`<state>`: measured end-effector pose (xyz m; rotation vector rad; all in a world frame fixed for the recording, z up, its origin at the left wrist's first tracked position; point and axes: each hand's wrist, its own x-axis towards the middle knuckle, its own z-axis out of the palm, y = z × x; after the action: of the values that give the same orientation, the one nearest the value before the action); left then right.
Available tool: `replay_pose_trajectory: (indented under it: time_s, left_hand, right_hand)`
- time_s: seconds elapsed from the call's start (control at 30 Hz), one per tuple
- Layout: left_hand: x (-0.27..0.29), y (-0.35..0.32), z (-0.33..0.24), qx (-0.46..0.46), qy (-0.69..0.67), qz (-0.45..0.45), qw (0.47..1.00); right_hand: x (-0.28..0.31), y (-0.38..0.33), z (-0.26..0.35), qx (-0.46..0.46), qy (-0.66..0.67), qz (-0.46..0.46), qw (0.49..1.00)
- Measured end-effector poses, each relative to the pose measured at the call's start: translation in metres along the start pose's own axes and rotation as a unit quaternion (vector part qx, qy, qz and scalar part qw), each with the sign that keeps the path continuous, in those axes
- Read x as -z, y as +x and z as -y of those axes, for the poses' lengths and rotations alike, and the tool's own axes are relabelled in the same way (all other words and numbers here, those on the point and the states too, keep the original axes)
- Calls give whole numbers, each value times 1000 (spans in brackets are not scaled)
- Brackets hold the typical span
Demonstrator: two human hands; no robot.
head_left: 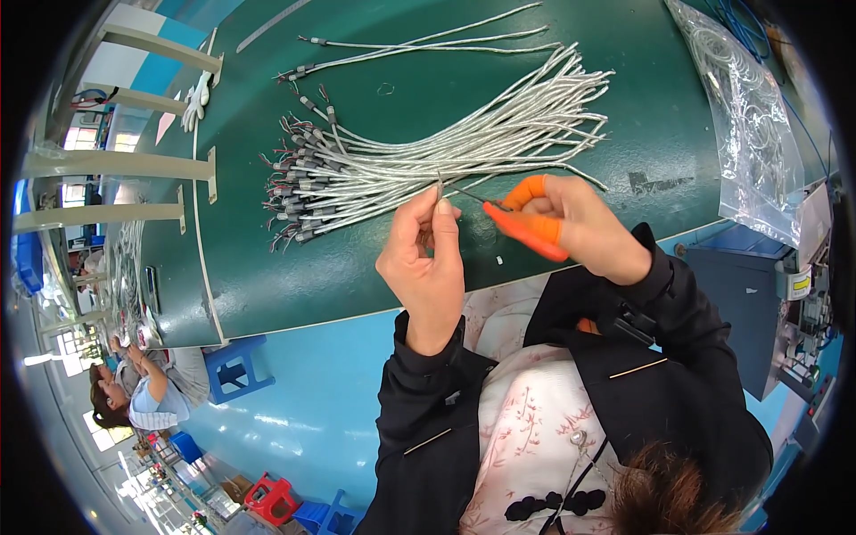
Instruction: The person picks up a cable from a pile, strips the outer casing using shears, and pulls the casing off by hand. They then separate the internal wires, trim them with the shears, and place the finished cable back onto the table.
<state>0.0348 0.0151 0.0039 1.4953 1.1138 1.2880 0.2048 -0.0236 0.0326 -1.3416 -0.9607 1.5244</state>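
Note:
My left hand [423, 254] is closed in a pinch, thumb and forefinger raised on a thin, pale piece [439, 185] too small to name. In my right hand [593, 227] is an orange-handled tool [528, 234] with a thin dark tip; whether it is scissors or snips I cannot tell. Orange also wraps round some of the right fingers. The tool's tip points left, close to the left fingertips. Just beyond both hands lies a big bundle of silvery braided cables [428, 156], their grey-sleeved ends with reddish wires gathered at the left.
Several separate cables [428, 45] lie farther back on the green table [651, 116]. A clear plastic bag [749, 125] of coiled pieces sits at the right edge. Pale frame bars [125, 163] and a white glove [196, 102] are at left. Beyond, a person [147, 383] sits near a blue stool [236, 367].

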Motion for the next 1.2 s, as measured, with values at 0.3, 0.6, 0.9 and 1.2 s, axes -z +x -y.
replay_pose_trajectory:
  time_s: [0.3,0.6,0.9,1.2]
  left_hand:
    - [10,2,-6,59,-60,19,996]
    - [15,-7,-7,35,-53,42,997]
    - [37,-1,4,75,-188,-6,979]
    - [49,-14,-5,96,-209,-5,973]
  right_hand:
    - [-5,2,-1,106,-180,-48,977]
    - [1,1,-12,88,-157,-13,984]
    - [-8,3,-9,157,-286,-28,945]
    - [-18,-2,-13,153,-243,-29,957]
